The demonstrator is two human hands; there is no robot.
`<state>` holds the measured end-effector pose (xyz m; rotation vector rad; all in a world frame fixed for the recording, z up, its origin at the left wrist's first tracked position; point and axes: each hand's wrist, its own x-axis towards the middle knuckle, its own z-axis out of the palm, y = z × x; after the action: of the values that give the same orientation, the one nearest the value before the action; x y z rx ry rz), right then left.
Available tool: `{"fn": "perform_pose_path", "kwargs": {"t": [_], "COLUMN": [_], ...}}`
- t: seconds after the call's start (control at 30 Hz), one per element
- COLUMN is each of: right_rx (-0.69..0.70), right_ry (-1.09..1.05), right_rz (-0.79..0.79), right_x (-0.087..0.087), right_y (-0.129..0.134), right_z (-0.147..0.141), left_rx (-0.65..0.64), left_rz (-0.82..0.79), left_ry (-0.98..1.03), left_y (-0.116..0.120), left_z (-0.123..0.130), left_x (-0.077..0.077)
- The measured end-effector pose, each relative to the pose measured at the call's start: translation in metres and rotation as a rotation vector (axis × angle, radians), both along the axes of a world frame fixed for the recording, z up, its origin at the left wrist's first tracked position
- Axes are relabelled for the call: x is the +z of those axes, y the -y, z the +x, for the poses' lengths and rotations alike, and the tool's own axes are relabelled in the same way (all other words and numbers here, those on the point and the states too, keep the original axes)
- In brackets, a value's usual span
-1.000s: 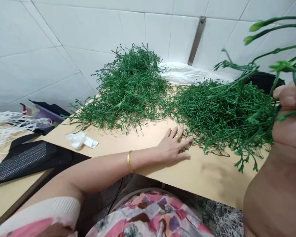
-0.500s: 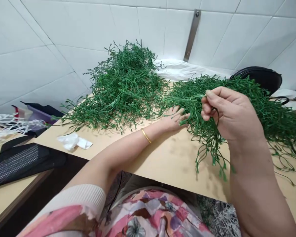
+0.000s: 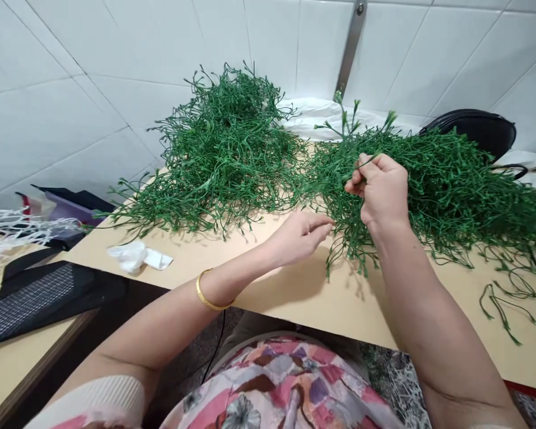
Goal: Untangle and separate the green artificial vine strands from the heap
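My right hand (image 3: 379, 185) pinches a green plastic sprig (image 3: 349, 122) whose branching tips point up over the right pile of green stems (image 3: 455, 185). Left of it, my left hand (image 3: 301, 235) hovers above the wooden table (image 3: 277, 292), with its fingers extended and nothing visible in them. A second green pile (image 3: 232, 149), taller, stands behind it at centre left. A few loose stems (image 3: 502, 304) lie at the table's right side.
Crumpled white tissue (image 3: 140, 257) lies near the left edge. Black mesh fabric (image 3: 31, 298) and white netting (image 3: 22, 229) are further left. A black bag (image 3: 477, 131) and white cloth (image 3: 315, 116) sit by the tiled wall, below a metal bracket (image 3: 351, 47).
My left hand has lifted off the table and drawn back toward me. My right hand has moved left, and the sprig it holds now points upward.
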<state>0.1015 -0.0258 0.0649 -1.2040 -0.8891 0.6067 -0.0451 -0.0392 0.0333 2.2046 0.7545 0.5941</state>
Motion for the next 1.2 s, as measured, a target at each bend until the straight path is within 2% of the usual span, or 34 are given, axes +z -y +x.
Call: {"fn": "perform_pose_path", "kwargs": {"t": [0.07, 0.17, 0.23, 0.37, 0.47, 0.57, 0.67, 0.73, 0.8, 0.87, 0.93, 1.0, 1.1, 1.2], "right_rx": [0.062, 0.237, 0.246, 0.071, -0.02, 0.06, 0.177, 0.277, 0.408, 0.499, 0.491, 0.414, 0.289, 0.253], "right_ry": [0.092, 0.332, 0.467, 0.51, 0.511, 0.536, 0.598, 0.597, 0.551, 0.538, 0.596, 0.702, 0.862, 0.981], "right_rz": [-0.005, 0.017, 0.077, 0.092, -0.02, -0.137, -0.171, -0.176, -0.167, -0.16, -0.189, -0.25, -0.293, -0.263], "right_x": [-0.008, -0.012, -0.011, -0.012, -0.024, -0.039, -0.049, -0.05, -0.049, -0.047, -0.048, -0.05, -0.054, -0.057], "right_y": [-0.004, 0.001, 0.009, 0.023, 0.028, 0.031, 0.034, 0.037, 0.04, 0.041, 0.041, 0.042, 0.042, 0.041], "right_z": [-0.009, -0.017, -0.012, 0.022, 0.043, 0.047, 0.043, 0.041, 0.043, 0.045, 0.046, 0.046, 0.046, 0.045], "left_rx": [0.063, 0.155, 0.221, 0.232, 0.196, 0.243, 0.249, 0.16, 0.018, -0.133, -0.182, -0.099, 0.057, 0.111], "left_rz": [-0.402, -0.814, -1.01, -1.217, -1.244, -1.204, -1.134, -1.068, -1.011, -0.969, -0.919, -0.886, -0.895, -0.949], "left_ry": [0.234, 0.435, 0.494, 0.608, 0.687, 0.744, 0.801, 0.803, 0.731, 0.564, 0.388, 0.323, 0.355, 0.393], "left_y": [0.001, -0.006, -0.014, -0.029, -0.036, -0.04, -0.042, -0.043, -0.043, -0.043, -0.043, -0.044, -0.046, -0.045], "left_z": [0.009, 0.027, 0.034, 0.034, 0.034, 0.039, 0.042, 0.039, 0.033, 0.027, 0.023, 0.023, 0.027, 0.03], "left_x": [-0.006, -0.019, -0.025, -0.025, -0.02, -0.017, -0.016, -0.013, -0.008, -0.005, -0.006, -0.013, -0.029, -0.036]}}
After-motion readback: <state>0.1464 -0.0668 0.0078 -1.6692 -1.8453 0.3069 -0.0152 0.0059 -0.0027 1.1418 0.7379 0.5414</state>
